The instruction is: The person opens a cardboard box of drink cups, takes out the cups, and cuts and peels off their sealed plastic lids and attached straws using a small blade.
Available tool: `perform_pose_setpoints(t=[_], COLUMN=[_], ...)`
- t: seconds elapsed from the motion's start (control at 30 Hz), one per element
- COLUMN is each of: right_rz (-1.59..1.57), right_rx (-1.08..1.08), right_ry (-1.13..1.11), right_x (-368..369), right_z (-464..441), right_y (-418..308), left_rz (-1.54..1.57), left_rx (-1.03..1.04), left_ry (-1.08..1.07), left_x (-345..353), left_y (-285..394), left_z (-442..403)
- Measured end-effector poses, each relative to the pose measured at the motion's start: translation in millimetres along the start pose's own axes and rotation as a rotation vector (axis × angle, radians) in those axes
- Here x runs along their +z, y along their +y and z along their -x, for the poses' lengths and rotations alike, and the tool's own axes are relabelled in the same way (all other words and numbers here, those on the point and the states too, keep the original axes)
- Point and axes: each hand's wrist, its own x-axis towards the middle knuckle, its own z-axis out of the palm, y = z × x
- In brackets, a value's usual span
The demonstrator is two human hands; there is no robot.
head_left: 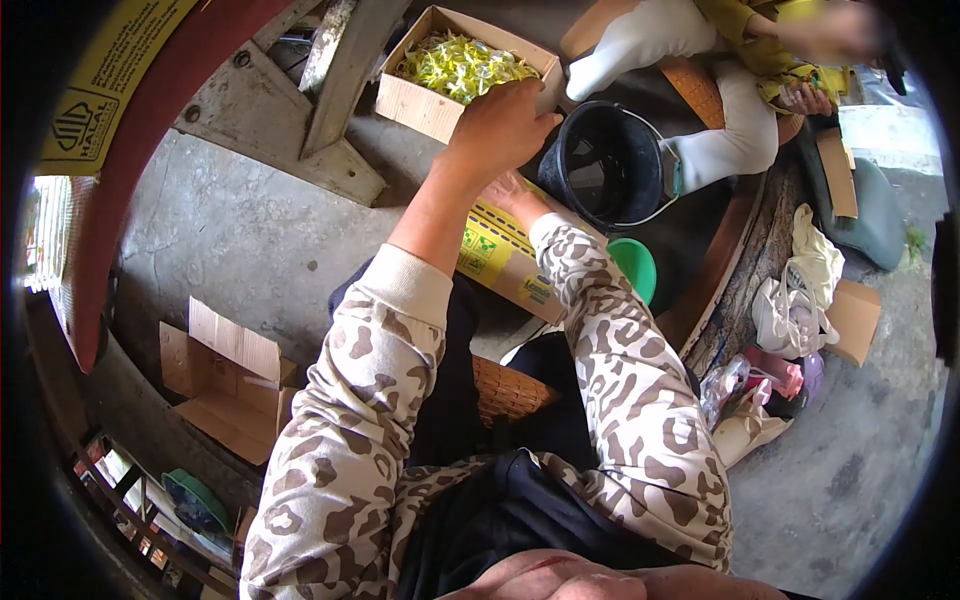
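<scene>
So, the left hand [498, 125] was up at the near right corner of a cardboard box [415, 112], fingers bent and half closed; couldn't tell whether anything was pinched, since the back of the hand hid the fingertips. Box sat open, just beyond that hand, with a heap of yellow-green bits [460, 65] inside. The heap lay mostly left of the knuckles, its near right edge close to the hand. The right hand [513, 197] was lower, partly behind the left wrist, at the top of a yellow printed carton [490, 252]; how far its fingers were open, or if they gripped anything, couldn't be told. Carton lay between the forearms.

Labels: side of the carton had green lettering, looked like "Lemon", rest too small; green symbols on its yellow face. Yellow panel [110, 95] at upper left read "HALAL" under a logo, plus fine print too small to read.

Nearby: black bucket [607, 208] right of the hands, green bowl [632, 270] below it, another person's hand [808, 98] at upper right, open empty box [230, 390] on the floor at left
</scene>
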Motion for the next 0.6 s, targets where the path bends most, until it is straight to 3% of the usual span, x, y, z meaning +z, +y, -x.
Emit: perform_pose_setpoints(t=[0.13,0.2,0.23,0.33,0.4,0.6], right_rz=[0.116,0.01,-0.198,-0.473,-0.545,-0.413], right_rx=[0.05,0.449,0.649,0.915,1.003,0.992], right_ry=[-0.138,-0.106,-0.245,-0.423,-0.467,-0.465], right_x=[-26,-47,-49,-35,-20,-30], right_z=[7,18,25,64,94,111], right_y=[24,23,17,-15,-37,-56], left_rz=[0.041,0.049,0.054,0.052,0.049,0.047], left_rx=[0.017,0.022,0.018,0.014,0.015,0.073], left_ry=[0.031,0.023,0.022,0.008,0.002,0.016], left_x=[-3,-4,-5,-3,-6,5], left_y=[2,4,4,5,7,-6], left_z=[1,3,2,0,1,-3])
